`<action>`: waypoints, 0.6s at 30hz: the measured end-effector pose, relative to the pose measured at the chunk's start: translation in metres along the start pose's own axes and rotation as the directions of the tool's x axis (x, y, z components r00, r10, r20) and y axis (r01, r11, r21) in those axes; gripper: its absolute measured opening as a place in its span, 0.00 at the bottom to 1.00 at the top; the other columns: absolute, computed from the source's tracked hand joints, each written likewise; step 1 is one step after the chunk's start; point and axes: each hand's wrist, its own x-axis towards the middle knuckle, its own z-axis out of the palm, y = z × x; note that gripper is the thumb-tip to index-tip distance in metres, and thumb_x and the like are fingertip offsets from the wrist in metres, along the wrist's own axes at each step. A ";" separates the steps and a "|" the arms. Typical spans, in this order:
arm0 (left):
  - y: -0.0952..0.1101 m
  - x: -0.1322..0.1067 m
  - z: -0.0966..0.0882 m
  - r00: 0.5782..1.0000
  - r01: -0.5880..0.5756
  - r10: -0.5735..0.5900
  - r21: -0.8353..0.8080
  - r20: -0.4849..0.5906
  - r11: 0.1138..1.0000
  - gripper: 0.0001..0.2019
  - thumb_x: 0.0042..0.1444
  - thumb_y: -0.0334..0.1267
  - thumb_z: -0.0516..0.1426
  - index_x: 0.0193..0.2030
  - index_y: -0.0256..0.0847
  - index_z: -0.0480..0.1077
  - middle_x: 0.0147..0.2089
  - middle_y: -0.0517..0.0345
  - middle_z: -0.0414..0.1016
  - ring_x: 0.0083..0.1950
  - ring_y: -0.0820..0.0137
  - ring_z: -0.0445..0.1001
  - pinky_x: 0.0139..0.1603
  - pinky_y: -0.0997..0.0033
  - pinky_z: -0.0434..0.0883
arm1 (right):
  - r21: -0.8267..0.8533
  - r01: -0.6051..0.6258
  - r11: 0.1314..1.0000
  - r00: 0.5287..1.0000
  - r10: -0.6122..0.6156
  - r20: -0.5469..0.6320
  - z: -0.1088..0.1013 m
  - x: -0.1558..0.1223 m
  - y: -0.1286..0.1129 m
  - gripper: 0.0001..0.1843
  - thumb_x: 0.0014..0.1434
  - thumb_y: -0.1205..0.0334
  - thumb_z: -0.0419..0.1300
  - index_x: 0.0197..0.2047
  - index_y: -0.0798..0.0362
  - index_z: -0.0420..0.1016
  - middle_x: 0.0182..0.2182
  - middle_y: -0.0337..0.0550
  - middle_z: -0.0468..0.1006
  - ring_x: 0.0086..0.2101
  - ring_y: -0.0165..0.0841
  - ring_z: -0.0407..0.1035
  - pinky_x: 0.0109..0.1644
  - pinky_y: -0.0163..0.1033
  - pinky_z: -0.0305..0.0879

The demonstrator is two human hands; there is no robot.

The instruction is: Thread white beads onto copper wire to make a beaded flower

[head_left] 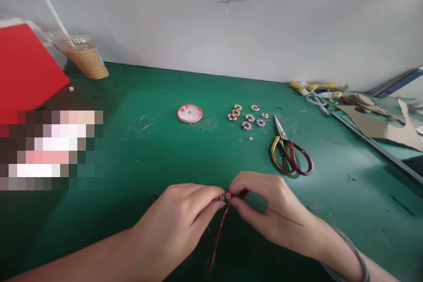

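My left hand (180,218) and my right hand (264,211) meet fingertip to fingertip low on the green table (148,154). Both are closed in a pinch on a thin red thread (220,233) with small beads at the pinch point. The thread hangs down from the fingers toward me. Beyond the hands lie several small bead rings (247,118) in a loose cluster, and a small round pink dish (190,113) to their left. Scissors (289,152) with yellow and dark red handles lie just right of the bead rings.
A plastic cup with a straw (82,55) stands at the back left beside a red sheet (26,66). Glue tubes (313,88) and cardboard pieces (376,119) lie at the back right. A white wall runs behind the table.
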 end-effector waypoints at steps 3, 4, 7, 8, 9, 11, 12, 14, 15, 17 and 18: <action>0.001 0.000 0.000 1.000 0.006 -0.006 -0.023 -0.018 1.000 0.09 0.64 0.38 0.53 0.44 0.46 0.75 0.40 0.58 0.81 0.39 0.66 0.79 0.42 0.72 0.72 | -0.033 0.062 0.998 0.998 -0.062 0.005 0.002 0.001 0.000 0.06 0.63 0.72 0.53 0.37 0.55 0.70 0.30 0.41 0.73 0.29 0.29 0.64 0.33 0.35 0.62; 0.003 0.001 -0.002 0.999 0.049 -0.050 -0.074 -0.012 0.996 0.07 0.63 0.38 0.54 0.44 0.47 0.74 0.40 0.60 0.81 0.38 0.68 0.79 0.40 0.74 0.72 | -0.031 0.093 0.995 0.996 -0.093 0.005 0.003 0.002 0.000 0.07 0.63 0.72 0.52 0.38 0.56 0.70 0.31 0.43 0.73 0.30 0.30 0.65 0.33 0.35 0.62; 0.012 0.005 -0.008 0.971 0.238 -0.233 -0.255 0.053 0.937 0.01 0.58 0.38 0.59 0.36 0.46 0.71 0.34 0.64 0.79 0.32 0.70 0.77 0.32 0.78 0.73 | -0.031 0.138 0.990 0.990 -0.139 -0.013 0.003 0.003 0.000 0.08 0.61 0.75 0.51 0.38 0.57 0.70 0.31 0.45 0.73 0.30 0.31 0.65 0.32 0.35 0.61; 0.014 0.006 -0.009 0.958 0.287 -0.276 -0.299 0.081 0.910 0.03 0.57 0.38 0.59 0.33 0.45 0.70 0.32 0.64 0.77 0.31 0.71 0.77 0.30 0.78 0.73 | -0.034 0.139 0.990 0.990 -0.139 -0.017 0.003 0.004 0.000 0.08 0.61 0.75 0.51 0.37 0.58 0.70 0.31 0.45 0.73 0.29 0.30 0.65 0.31 0.35 0.61; 0.016 0.007 -0.011 0.947 0.322 -0.305 -0.331 0.103 0.887 0.05 0.56 0.38 0.60 0.31 0.44 0.68 0.30 0.65 0.76 0.29 0.71 0.76 0.30 0.77 0.73 | -0.038 0.142 0.989 0.989 -0.143 -0.025 0.003 0.004 0.000 0.08 0.61 0.75 0.51 0.37 0.58 0.70 0.30 0.45 0.73 0.29 0.30 0.64 0.31 0.35 0.61; 0.018 0.008 -0.012 0.933 0.361 -0.338 -0.365 0.127 0.858 0.06 0.54 0.37 0.60 0.29 0.44 0.67 0.28 0.65 0.75 0.28 0.71 0.75 0.29 0.77 0.73 | -0.054 0.158 0.986 0.986 -0.160 -0.038 0.002 0.004 0.000 0.08 0.61 0.75 0.51 0.36 0.57 0.69 0.30 0.45 0.73 0.29 0.30 0.64 0.31 0.35 0.61; 0.018 0.008 -0.012 0.927 0.374 -0.348 -0.374 0.138 0.849 0.06 0.54 0.36 0.61 0.29 0.44 0.67 0.27 0.65 0.74 0.27 0.71 0.75 0.29 0.77 0.72 | -0.064 0.174 0.983 0.984 -0.176 -0.037 0.002 0.004 0.000 0.08 0.61 0.75 0.51 0.36 0.57 0.69 0.30 0.45 0.72 0.29 0.30 0.64 0.31 0.35 0.61; 0.018 0.009 -0.011 0.917 0.398 -0.364 -0.401 0.162 0.825 0.06 0.53 0.34 0.60 0.28 0.43 0.67 0.25 0.66 0.73 0.27 0.71 0.75 0.27 0.77 0.72 | -0.079 0.199 0.977 0.979 -0.202 -0.019 0.002 0.003 0.001 0.07 0.61 0.75 0.53 0.38 0.57 0.69 0.31 0.45 0.73 0.30 0.31 0.64 0.32 0.36 0.62; 0.018 0.009 -0.011 0.915 0.403 -0.365 -0.418 0.172 0.814 0.06 0.53 0.34 0.60 0.29 0.43 0.66 0.24 0.66 0.73 0.26 0.71 0.75 0.27 0.77 0.72 | -0.082 0.207 0.975 0.978 -0.209 -0.015 0.003 0.002 0.002 0.06 0.61 0.74 0.54 0.40 0.57 0.69 0.32 0.45 0.73 0.30 0.31 0.65 0.33 0.36 0.63; 0.016 0.009 -0.010 0.921 0.390 -0.349 -0.441 0.174 0.808 0.05 0.54 0.33 0.59 0.29 0.43 0.67 0.24 0.67 0.74 0.27 0.72 0.76 0.28 0.77 0.72 | -0.070 0.219 0.973 0.975 -0.221 -0.031 0.004 0.001 0.003 0.10 0.61 0.73 0.56 0.46 0.58 0.68 0.36 0.47 0.74 0.33 0.32 0.67 0.35 0.36 0.66; 0.015 0.009 -0.010 0.927 0.374 -0.335 -0.444 0.166 0.814 0.05 0.55 0.32 0.59 0.29 0.43 0.67 0.25 0.67 0.75 0.27 0.72 0.76 0.29 0.77 0.72 | -0.054 0.229 0.972 0.971 -0.232 -0.053 0.004 0.001 0.004 0.12 0.61 0.73 0.57 0.49 0.59 0.68 0.37 0.48 0.75 0.34 0.32 0.69 0.36 0.36 0.67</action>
